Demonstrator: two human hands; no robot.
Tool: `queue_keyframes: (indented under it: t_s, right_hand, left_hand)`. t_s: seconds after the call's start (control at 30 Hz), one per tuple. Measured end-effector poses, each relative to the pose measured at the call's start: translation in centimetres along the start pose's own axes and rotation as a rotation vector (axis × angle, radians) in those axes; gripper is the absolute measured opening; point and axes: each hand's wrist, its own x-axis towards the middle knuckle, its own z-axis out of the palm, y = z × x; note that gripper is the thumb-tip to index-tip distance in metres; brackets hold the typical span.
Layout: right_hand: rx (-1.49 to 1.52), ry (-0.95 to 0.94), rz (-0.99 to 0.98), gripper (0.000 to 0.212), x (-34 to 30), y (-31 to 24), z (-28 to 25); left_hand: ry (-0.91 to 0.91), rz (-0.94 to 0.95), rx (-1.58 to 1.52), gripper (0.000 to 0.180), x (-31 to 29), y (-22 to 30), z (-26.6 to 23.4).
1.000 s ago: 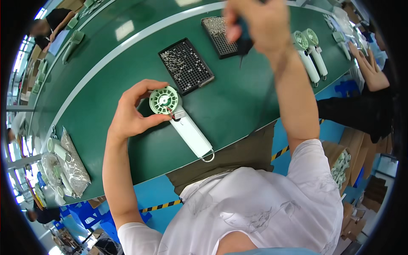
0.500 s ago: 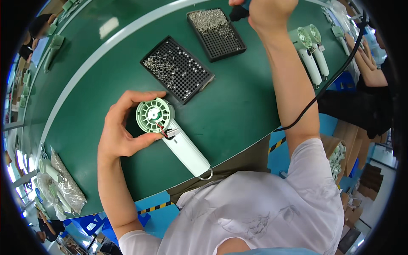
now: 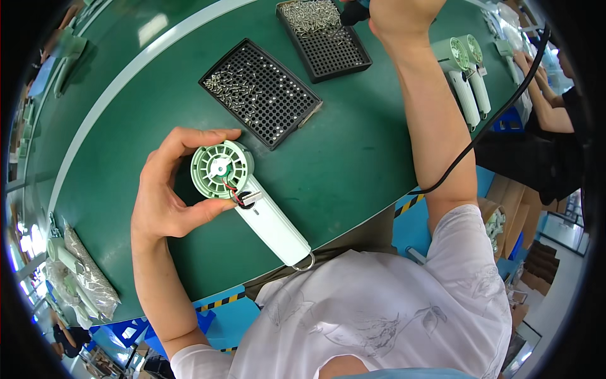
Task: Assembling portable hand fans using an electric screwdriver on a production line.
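My left hand (image 3: 165, 183) is closed round the head of a pale green handheld fan (image 3: 273, 224), thumb near its neck and fingers along the far rim. The fan lies on the green table with its handle slanting toward me and a metal ring at the end. Its round grille faces up; red and dark wires and a small white connector (image 3: 252, 198) show at the neck. At the top edge my right hand (image 3: 404, 18) grips a dark tool with a black and blue body (image 3: 355, 12), mostly cut off. It looks like an electric screwdriver, held beside the far screw tray (image 3: 331, 58).
A nearer black perforated tray (image 3: 273, 129) also holds loose small screws. Two similar fans (image 3: 464, 95) stand together at the right, near a black cable (image 3: 470, 145). Bagged parts (image 3: 88, 271) lie at the left edge. Another person's arm (image 3: 546, 95) is at the far right.
The view has shifted slightly, so the trays sit higher and the fan farther left in the picture. Both hands keep their grips, and the tool stays by the far tray.
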Motion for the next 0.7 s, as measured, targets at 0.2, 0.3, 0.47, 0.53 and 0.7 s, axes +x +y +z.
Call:
queue_keyframes:
  t_s: [0.2, 0.3, 0.47, 0.53, 0.7]
  right_hand:
    - [-0.009, 0.01, 0.013, 0.027, -0.06, -0.02, -0.01]
    - [-0.006, 0.01, 0.015, 0.028, 0.05, 0.17, -0.12]
    - [-0.019, 0.0, 0.003, 0.028, 0.02, 0.17, -0.29]
    - [-0.024, 0.015, 0.013, 0.028, -0.01, 0.17, -0.36]
    - [-0.043, -0.007, 0.017, 0.028, 0.07, 0.79, -0.36]
  left_hand:
    - [0.005, -0.017, -0.031, 0.07, -0.01, 0.09, 0.12]
    - [0.002, -0.009, -0.028, 0.07, 0.0, 0.04, 0.07]
    - [0.002, -0.005, -0.037, 0.07, 0.03, -0.01, 0.14]
    - [0.0, 0.0, -0.037, 0.07, 0.04, -0.14, 0.1]
    - [-0.004, 0.004, -0.034, 0.07, 0.05, -0.2, 0.02]
